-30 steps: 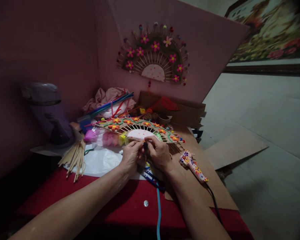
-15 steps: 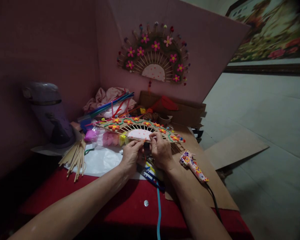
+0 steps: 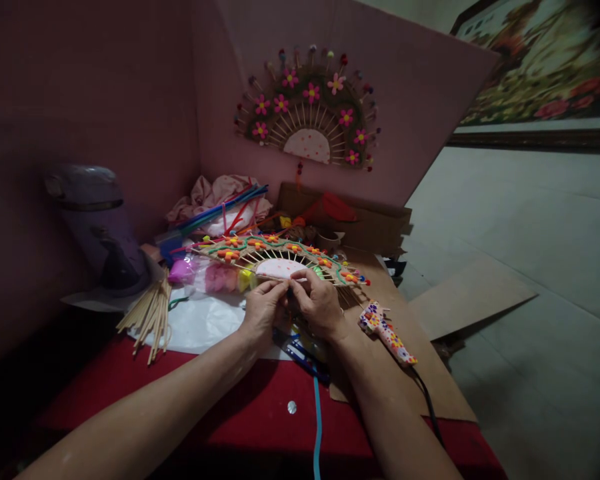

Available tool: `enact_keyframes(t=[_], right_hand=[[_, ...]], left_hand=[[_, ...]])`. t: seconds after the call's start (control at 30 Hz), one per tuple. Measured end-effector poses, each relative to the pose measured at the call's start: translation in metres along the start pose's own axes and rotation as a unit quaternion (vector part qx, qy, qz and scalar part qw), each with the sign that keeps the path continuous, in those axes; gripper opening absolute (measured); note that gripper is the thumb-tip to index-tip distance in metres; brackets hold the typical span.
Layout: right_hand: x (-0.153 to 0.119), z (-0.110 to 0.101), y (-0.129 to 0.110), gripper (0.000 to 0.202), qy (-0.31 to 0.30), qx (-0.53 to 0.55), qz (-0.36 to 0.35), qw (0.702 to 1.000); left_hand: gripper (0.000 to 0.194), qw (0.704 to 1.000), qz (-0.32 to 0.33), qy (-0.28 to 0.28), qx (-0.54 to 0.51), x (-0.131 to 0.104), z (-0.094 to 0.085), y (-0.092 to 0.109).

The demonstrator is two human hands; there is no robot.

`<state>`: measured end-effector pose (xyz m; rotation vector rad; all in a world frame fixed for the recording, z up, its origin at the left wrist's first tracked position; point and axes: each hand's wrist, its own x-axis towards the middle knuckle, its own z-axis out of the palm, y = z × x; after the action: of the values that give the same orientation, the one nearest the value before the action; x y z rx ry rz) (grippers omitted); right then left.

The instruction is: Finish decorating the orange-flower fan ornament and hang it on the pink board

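A half-round decorative fan (image 3: 275,250), with orange flowers, a wavy green line and thin sticks, lies in front of me. Its spotted white centre (image 3: 280,269) is just beyond my fingers. My left hand (image 3: 264,308) is closed in a pinch at the fan's straight lower edge. Touching its fingertips, my right hand (image 3: 320,303) is pinched as well. What lies between the fingertips is too small and too covered to make out. Below the hands lies a blue-handled tool (image 3: 306,357), partly hidden by my right hand and wrist.
A flower-patterned glue gun (image 3: 389,333) with a black cord lies on cardboard (image 3: 430,380) at the right. Wooden sticks (image 3: 150,317) and a purple bottle (image 3: 103,240) stand left. A similar fan (image 3: 310,110) hangs on the pink board behind. A blue strip (image 3: 317,427) crosses the red cloth.
My right hand has moved left and slightly down, bringing its fingertips against those of my left hand. A bit of orange thread between the hands is now covered. The fan stays put.
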<state>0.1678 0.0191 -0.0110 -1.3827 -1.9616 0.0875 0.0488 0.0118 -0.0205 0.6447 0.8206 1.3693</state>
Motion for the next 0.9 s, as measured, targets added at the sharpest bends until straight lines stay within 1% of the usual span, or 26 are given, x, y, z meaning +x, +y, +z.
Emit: enact_keyframes(t=[0.17,0.3,0.5,0.7,0.9], right_hand=[[0.0037,0.0007,-0.0004,0.015,0.009,-0.025,0.005,1.0],[0.0018,0.0006,-0.0013,0.017,0.012,-0.01,0.016,1.0],[0.0014,-0.0002,-0.001,0.016,0.003,-0.005,0.016,1.0],[0.0037,0.001,-0.0002,0.016,-0.008,-0.006,0.019,1.0],[0.0036,0.0022,-0.0007,0.017,-0.005,-0.029,0.024,0.999]], left_hand=[[0.028,1.0,-0.002,-0.012,0.013,0.0005,-0.0008,-0.0008],[0.026,0.999,-0.015,-0.021,0.025,0.0008,-0.0024,-0.0022],[0.023,0.998,-0.036,-0.012,0.047,0.0043,-0.0045,-0.0037],[0.026,0.996,-0.058,-0.025,0.06,0.0065,-0.0042,-0.0044],[0.028,0.996,-0.052,-0.027,0.063,0.0073,-0.0033,-0.0029]])
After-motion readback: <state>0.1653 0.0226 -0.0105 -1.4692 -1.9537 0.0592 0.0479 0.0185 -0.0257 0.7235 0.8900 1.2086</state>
